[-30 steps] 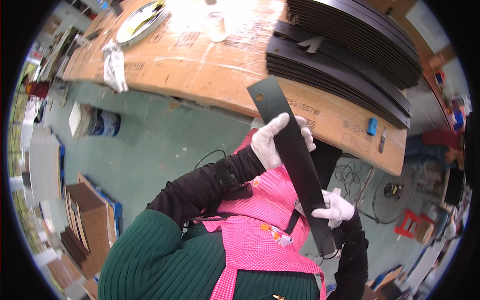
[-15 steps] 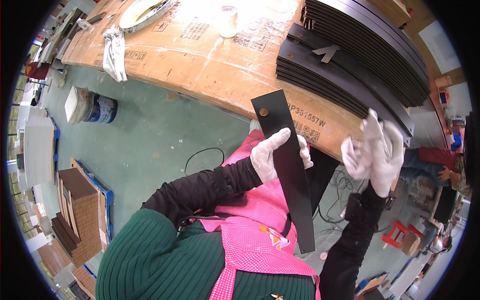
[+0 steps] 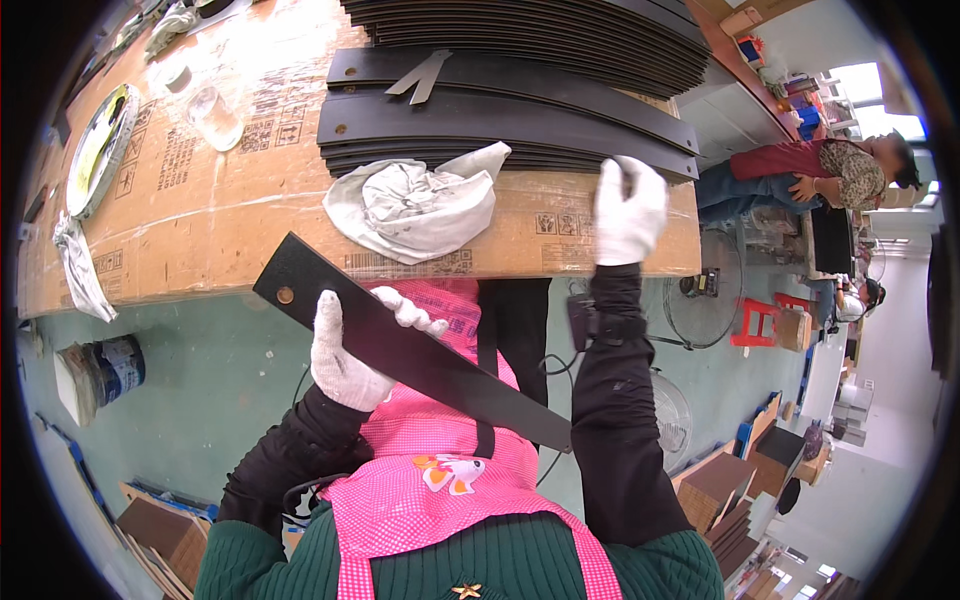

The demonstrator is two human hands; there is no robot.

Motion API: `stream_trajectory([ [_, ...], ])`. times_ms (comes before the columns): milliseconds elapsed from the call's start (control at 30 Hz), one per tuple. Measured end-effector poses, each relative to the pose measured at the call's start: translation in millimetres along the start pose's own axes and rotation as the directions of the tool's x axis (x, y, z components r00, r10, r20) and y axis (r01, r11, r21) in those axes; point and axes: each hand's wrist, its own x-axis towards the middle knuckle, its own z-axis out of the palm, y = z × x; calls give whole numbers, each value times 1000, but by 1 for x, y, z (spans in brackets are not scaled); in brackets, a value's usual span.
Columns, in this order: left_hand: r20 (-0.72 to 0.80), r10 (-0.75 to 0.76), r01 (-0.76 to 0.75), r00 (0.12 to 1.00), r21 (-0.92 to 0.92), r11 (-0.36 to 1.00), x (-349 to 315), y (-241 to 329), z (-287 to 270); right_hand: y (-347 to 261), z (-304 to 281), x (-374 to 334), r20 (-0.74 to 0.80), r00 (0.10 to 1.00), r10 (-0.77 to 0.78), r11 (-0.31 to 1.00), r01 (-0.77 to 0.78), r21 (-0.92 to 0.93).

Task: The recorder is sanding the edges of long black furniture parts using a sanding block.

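My left hand point(image 3: 345, 355), in a white knit glove, grips a long flat black board point(image 3: 450, 375) with a round hole near its upper end. The thumb lies on the near side and the fingertips show over the far edge. The board slants down to the right before the pink checked apron point(image 3: 440, 450). My white-gloved right hand point(image 3: 630, 215) is raised by the table's near edge, fingers apart and nothing seen in them. Left of it, a crumpled whitish cloth point(image 3: 410, 205) lies against a stack of black boards point(image 3: 500, 125).
The table point(image 3: 230, 225) is covered in printed cardboard. A taller board stack point(image 3: 540, 45) stands behind, with pale strips point(image 3: 422, 77) on the nearer boards. A clear cup point(image 3: 214, 118) and a round tray point(image 3: 103, 150) are at left. A bucket point(image 3: 118, 365) stands on the floor. Another person point(image 3: 780, 175) is at right.
The view has turned to the right. The crumpled cloth now lies on the table, where none lay before. My right hand has moved up beside the stack; the board in my left hand tilts more sideways.
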Motion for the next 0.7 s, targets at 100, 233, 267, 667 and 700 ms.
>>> stream_trajectory([
  [100, 15, -52, 52, 999, -5, 999, 13, -5, -4, 63, -7, 12, 221, 893, 392, 912, -345, -224],
  [233, -31, -128, 127, 991, -28, 992, 29, -25, -5, 79, 0, 16, 537, 784, 312, 937, -162, -309],
  [267, -41, -141, 138, 989, -55, 989, 32, -30, -2, 83, 2, 15, 529, 778, 340, 934, -346, -91],
  [667, -107, -91, 103, 990, 112, 988, 18, -42, 11, -83, -30, -15, 877, 481, -16, -371, -817, 441],
  [700, -119, -106, 118, 987, 102, 988, 15, -40, 13, -93, -32, -14, 860, 502, -89, -368, -819, 440],
])
